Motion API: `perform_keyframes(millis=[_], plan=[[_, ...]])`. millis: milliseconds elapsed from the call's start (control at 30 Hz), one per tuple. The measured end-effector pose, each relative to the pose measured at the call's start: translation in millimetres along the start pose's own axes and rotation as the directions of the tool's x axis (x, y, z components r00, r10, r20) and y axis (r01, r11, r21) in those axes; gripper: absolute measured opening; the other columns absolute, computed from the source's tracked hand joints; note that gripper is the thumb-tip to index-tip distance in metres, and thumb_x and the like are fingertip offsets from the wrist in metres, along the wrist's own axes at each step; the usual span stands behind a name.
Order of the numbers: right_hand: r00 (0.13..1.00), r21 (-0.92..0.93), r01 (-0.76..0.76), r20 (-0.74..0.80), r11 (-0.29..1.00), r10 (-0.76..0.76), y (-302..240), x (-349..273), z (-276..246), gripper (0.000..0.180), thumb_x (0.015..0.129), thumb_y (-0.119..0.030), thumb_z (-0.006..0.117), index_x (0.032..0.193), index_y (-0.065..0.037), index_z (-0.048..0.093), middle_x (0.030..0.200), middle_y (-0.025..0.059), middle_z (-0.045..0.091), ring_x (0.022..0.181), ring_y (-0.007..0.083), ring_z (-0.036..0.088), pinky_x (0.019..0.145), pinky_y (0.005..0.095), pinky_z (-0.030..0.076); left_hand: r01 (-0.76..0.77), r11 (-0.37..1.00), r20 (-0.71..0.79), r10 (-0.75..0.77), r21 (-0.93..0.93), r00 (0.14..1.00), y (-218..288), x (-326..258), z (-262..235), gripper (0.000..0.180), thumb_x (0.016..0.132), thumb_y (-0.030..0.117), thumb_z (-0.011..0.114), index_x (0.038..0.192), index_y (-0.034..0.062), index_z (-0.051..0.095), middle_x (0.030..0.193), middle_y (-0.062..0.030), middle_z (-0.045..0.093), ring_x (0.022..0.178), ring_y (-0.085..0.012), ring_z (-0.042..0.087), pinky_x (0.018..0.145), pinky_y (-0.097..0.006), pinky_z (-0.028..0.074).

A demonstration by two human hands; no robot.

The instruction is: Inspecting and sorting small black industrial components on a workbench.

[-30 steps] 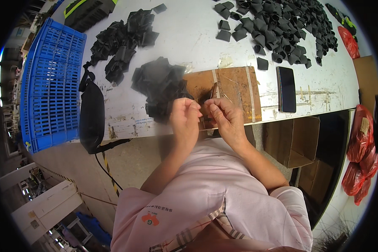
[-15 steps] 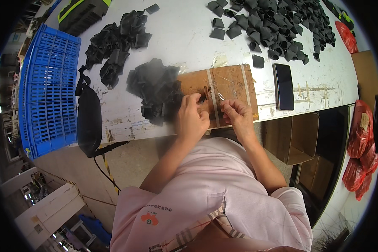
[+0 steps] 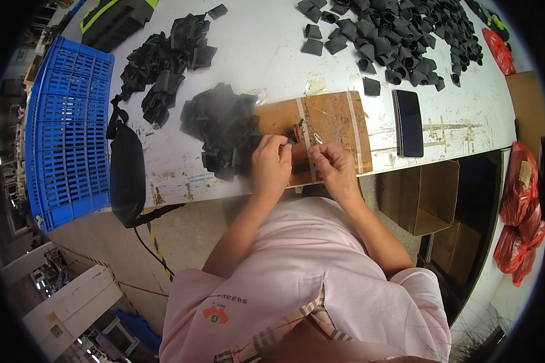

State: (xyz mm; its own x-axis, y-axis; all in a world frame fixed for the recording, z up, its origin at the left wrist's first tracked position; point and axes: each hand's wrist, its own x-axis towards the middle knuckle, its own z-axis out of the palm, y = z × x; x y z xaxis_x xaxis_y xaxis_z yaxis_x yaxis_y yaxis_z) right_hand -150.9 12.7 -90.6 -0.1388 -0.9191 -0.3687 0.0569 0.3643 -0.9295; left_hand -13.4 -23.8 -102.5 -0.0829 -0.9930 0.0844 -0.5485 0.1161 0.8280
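Both of my hands work over a brown board [image 3: 336, 115] with pale tape strips, lying at the table's front edge. My left hand [image 3: 272, 162] is closed in a pinch at the board's left part, with a small black piece [image 3: 292, 141] just showing at its fingertips. Close by on the right, my right hand [image 3: 336, 170] pinches finger and thumb together beside the middle tape strip; what they hold is too small to make out. A small shiny bit [image 3: 318, 139] lies above the right fingertips. Left of my left hand is a heap of flat black pieces [image 3: 221, 118].
More flat black pieces [image 3: 163, 66] lie farther left. Many rolled black pieces [image 3: 399, 42] cover the far right. A phone [image 3: 409, 124] lies right of the board. A blue crate [image 3: 72, 133] and a black pouch [image 3: 128, 175] stand left. Red bags [image 3: 518, 206] hang at right.
My right hand has shifted slightly left and nearer to me, away from the shiny bit. The left fingers have drawn together into a tighter pinch, and the two hands are closer.
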Motion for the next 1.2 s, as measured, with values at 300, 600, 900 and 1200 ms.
perform_keyframes(millis=[300,600,900,1200], plan=[[0.831,-0.360,0.544,0.103,0.758,-0.547,-34,-8,5,0.013,0.072,-0.002,0.064,0.084,0.000,0.061,0.073,0.0127,0.057,0.069,0.0254,0.057,0.057,0.0314,0.046,-0.155,0.987,-0.089,0.150,-0.052,0.985,44,-18,-17,0.009,0.071,-0.005,0.059,0.072,0.0000,0.052,0.055,-0.0043,0.052,0.044,-0.0086,0.048,0.042,-0.023,0.039],[0.915,-0.070,0.397,-0.049,0.915,-0.401,-33,-5,13,0.006,0.072,0.000,0.060,0.077,0.002,0.060,0.070,0.0048,0.057,0.055,0.0103,0.051,0.047,0.0235,0.039,0.424,0.226,0.337,-0.339,-0.877,0.878,53,-7,-38,0.011,0.074,-0.007,0.051,0.082,-0.0004,0.051,0.070,-0.0062,0.055,0.040,-0.0023,0.034,0.035,-0.018,0.027],[0.825,0.668,-0.475,0.565,0.573,0.025,-67,-16,1,0.006,0.081,-0.010,0.058,0.078,-0.004,0.056,0.065,-0.0041,0.046,0.055,0.0045,0.036,0.046,0.0192,0.028,-0.228,0.912,-0.286,0.131,-0.340,0.949,69,-10,-37,0.016,0.072,-0.010,0.052,0.086,-0.0027,0.053,0.077,-0.0033,0.054,0.045,-0.0016,0.040,0.039,-0.017,0.031],[0.836,0.281,0.017,0.523,0.959,-0.168,-138,13,0,0.024,0.086,-0.025,0.055,0.072,-0.006,0.053,0.064,-0.0060,0.043,0.057,0.0025,0.034,0.049,0.0172,0.027,0.598,-0.512,0.566,0.239,-0.617,0.789,88,28,-81,0.020,0.083,-0.002,0.038,0.101,-0.0016,0.047,0.088,-0.0151,0.058,0.030,-0.0047,0.030,0.029,-0.019,0.023]])
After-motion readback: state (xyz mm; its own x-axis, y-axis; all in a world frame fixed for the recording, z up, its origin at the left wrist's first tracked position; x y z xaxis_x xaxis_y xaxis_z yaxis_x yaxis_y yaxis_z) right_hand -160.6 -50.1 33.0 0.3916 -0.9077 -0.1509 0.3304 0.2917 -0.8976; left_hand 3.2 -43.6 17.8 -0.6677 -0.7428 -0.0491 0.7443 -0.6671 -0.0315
